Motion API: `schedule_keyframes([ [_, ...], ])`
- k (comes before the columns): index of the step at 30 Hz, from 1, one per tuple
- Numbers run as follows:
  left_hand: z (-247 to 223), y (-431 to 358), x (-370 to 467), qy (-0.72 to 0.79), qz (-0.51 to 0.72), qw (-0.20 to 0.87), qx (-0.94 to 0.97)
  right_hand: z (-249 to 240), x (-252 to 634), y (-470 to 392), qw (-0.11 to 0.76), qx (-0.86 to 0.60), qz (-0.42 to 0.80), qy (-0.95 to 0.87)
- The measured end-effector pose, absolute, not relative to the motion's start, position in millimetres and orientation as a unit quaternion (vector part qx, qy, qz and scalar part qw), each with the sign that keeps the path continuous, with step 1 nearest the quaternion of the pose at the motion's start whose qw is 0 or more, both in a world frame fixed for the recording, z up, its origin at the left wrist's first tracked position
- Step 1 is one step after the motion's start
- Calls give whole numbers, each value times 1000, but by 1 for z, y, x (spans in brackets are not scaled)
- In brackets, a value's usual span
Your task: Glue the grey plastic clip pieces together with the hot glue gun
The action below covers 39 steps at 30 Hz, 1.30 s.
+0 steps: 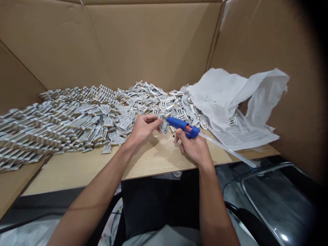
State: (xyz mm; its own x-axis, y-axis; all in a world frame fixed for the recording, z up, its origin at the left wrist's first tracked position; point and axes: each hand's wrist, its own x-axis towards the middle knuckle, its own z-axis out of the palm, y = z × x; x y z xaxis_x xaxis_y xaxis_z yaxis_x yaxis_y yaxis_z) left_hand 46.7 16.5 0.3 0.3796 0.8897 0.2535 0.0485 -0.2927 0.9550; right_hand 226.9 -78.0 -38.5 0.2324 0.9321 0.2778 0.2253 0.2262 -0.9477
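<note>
My left hand (145,128) pinches a small grey shield-shaped badge (164,127) between thumb and fingers above the table. Wrapped round the handle of a blue glue gun (179,124) is my right hand (194,145). The gun points left, and its nozzle is at the badge; whether they touch I cannot tell. A long clear glue stick (225,147) sticks out of the gun's rear toward the lower right. Behind both hands lies a loose heap of similar badges (146,95), some showing a dark-and-white striped front.
Stacked badges in neat rows (38,126) cover the table's left side. Crumpled white paper (217,92) and printed sheets (246,135) lie at the right. Cardboard walls (153,44) enclose the wooden table (84,167). A metal-framed chair (266,200) stands at lower right.
</note>
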Motion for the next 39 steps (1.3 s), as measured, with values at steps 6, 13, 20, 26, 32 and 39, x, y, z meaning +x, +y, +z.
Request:
schedule_keyframes([
  [6,0,16,45,349,443,451,692,-38,226,-78,566,-544,306,-538],
  [13,0,14,45,356,439,422,709,-35,224,-78,564,-553,297,-537],
  [20,-2,16,44,358,442,405,716,-34,225,-79,544,-574,258,-555],
  [26,-2,16,44,359,443,399,718,-32,225,-79,534,-582,222,-572],
  [32,-2,16,43,360,441,397,720,-28,224,-79,530,-584,191,-584],
  [39,-1,16,43,361,439,393,723,-30,224,-79,528,-583,191,-587],
])
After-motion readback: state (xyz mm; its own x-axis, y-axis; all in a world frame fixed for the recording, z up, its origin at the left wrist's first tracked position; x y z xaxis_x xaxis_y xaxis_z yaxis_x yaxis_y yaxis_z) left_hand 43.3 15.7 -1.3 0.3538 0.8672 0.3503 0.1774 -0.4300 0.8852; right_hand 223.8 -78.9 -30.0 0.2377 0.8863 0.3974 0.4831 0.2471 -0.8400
